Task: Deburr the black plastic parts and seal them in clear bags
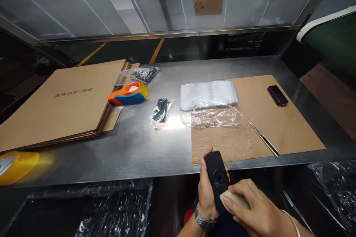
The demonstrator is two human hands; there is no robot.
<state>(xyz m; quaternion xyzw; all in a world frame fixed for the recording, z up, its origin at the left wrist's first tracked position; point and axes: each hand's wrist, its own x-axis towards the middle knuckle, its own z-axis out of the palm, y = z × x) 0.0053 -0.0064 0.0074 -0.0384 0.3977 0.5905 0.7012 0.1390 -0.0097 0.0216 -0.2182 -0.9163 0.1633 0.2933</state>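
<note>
My left hand (206,196), with a metal watch at the wrist, is wrapped round a black oblong plastic case (214,161) with a round ring-shaped recess on its face. My right hand (251,207) pinches a cream-coloured pad (235,200) against the lower part of that face; whether it is sponge or eraser I cannot tell. Both hands are in front of the table's near edge. Beyond them, a cardboard sheet (294,133) bears a slim pen-like tool (264,139) and another black case (277,95). A stack of clear plastic bags (208,94) overlaps the sheet's left side.
A bagged black item (160,110) lies on the metal table (133,148). An orange and blue tape dispenser (129,94) sits beside stacked cardboard (55,107). Yellow tape (19,166) is at the left edge. Black plastic-lined containers (116,211) stand below the table.
</note>
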